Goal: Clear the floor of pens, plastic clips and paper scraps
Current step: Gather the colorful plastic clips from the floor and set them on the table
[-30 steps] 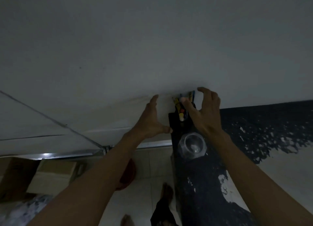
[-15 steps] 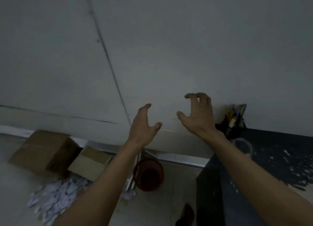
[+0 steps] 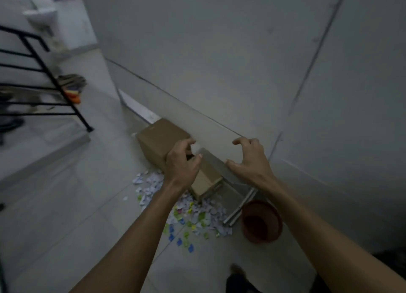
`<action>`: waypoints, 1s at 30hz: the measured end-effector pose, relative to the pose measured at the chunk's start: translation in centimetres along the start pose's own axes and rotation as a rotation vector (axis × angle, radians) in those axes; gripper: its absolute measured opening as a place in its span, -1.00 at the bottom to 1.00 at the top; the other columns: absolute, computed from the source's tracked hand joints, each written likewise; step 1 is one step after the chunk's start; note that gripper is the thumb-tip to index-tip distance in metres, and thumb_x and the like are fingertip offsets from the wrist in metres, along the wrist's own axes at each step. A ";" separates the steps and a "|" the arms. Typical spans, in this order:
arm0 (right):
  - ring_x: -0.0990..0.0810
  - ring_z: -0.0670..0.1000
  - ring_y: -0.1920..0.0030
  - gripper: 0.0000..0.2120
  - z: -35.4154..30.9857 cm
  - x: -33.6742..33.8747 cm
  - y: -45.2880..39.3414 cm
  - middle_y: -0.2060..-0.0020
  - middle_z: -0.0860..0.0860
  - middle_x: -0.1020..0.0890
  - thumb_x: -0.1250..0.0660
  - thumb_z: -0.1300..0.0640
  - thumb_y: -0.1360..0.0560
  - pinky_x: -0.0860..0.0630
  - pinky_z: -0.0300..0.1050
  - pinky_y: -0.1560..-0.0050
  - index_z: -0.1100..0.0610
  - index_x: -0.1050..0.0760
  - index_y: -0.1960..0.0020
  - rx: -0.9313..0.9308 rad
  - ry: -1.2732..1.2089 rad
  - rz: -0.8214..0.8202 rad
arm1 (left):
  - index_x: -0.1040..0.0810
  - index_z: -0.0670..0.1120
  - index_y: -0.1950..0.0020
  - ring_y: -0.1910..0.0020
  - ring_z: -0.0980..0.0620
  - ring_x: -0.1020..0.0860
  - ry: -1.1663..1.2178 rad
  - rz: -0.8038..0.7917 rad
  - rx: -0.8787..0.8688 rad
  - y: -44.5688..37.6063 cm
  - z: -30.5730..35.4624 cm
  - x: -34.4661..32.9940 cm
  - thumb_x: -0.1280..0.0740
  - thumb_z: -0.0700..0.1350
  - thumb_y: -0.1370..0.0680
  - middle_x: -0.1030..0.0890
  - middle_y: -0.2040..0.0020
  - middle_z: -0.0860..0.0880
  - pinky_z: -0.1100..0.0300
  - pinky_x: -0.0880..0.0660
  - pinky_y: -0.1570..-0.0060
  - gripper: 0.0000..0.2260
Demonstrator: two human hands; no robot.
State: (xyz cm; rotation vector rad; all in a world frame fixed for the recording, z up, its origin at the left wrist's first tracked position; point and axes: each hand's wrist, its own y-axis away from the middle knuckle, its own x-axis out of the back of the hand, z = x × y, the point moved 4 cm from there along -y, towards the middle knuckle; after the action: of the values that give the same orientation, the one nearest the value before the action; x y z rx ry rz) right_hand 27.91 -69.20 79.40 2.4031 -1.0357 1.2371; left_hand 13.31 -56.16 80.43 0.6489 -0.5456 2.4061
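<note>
Paper scraps (image 3: 193, 213) and coloured plastic clips (image 3: 184, 235) are heaped on the floor (image 3: 66, 204) beside cardboard boxes (image 3: 161, 142), below both hands; left hand (image 3: 181, 164) and right hand (image 3: 249, 163) are held loosely curled, grasping nothing.

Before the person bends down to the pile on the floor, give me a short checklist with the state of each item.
1. Left hand free: ok, fingers curled loosely, holding nothing.
2. Right hand free: ok, fingers spread, holding nothing.
3. Paper scraps located: ok, piled on the floor tiles beside the cardboard boxes.
4. Plastic clips located: ok, small blue and green pieces mixed into the near edge of the pile.
5. Pens on the floor: cannot tell, none can be made out in this dim view.
6. Container at hand: ok, the red bucket stands open beside the pile.
</note>
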 end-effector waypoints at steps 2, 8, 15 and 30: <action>-0.34 0.11 -0.27 -0.48 -2.7 -2.8 -1.0 -0.18 0.09 -0.36 -0.42 -0.06 -0.39 -0.42 -0.04 -0.11 0.02 -0.35 -0.29 0.041 -0.008 -0.052 | -0.52 -0.14 -0.25 0.04 0.06 -0.55 -0.008 0.049 0.043 0.0 -2.0 3.0 -0.40 -0.20 -0.50 -0.55 -0.11 -0.07 0.44 -0.43 0.19 -0.68; -0.40 0.10 -0.17 -0.48 -9.3 -9.9 -4.6 -0.11 0.05 -0.35 -0.43 -0.05 -0.39 -0.46 -0.06 -0.09 0.03 -0.38 -0.28 0.134 -0.027 -0.169 | -0.51 -0.12 -0.27 0.12 0.12 -0.56 -0.057 0.129 0.117 -1.6 -8.3 9.0 -0.39 -0.17 -0.51 -0.53 -0.21 -0.06 0.33 -0.42 0.15 -0.67; -0.47 0.11 -0.09 -0.47 -15.2 -17.9 -10.7 -0.12 0.10 -0.41 -0.44 -0.07 -0.37 -0.46 -0.10 -0.04 0.08 -0.40 -0.27 0.164 -0.051 -0.268 | -0.49 -0.08 -0.29 0.08 0.07 -0.58 -0.090 0.106 0.206 -5.8 -15.3 13.9 -0.37 -0.15 -0.52 -0.50 -0.25 -0.04 0.19 -0.51 0.09 -0.66; -0.54 0.08 0.00 -0.43 -25.4 -30.6 -19.6 -0.06 0.11 -0.57 -0.40 -0.07 -0.46 -0.56 0.03 -0.03 0.16 -0.37 -0.37 0.079 -0.131 -0.428 | -0.48 -0.09 -0.31 0.12 0.14 -0.55 -0.091 0.064 0.347 -16.3 -28.3 24.2 -0.36 -0.17 -0.52 -0.54 -0.17 -0.02 0.31 -0.47 0.18 -0.65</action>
State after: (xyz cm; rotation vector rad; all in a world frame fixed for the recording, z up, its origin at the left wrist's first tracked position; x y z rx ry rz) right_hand 14.07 -27.62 72.75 2.6092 -0.4658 0.9954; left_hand -2.82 -19.23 75.09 0.9024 -0.1855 2.5659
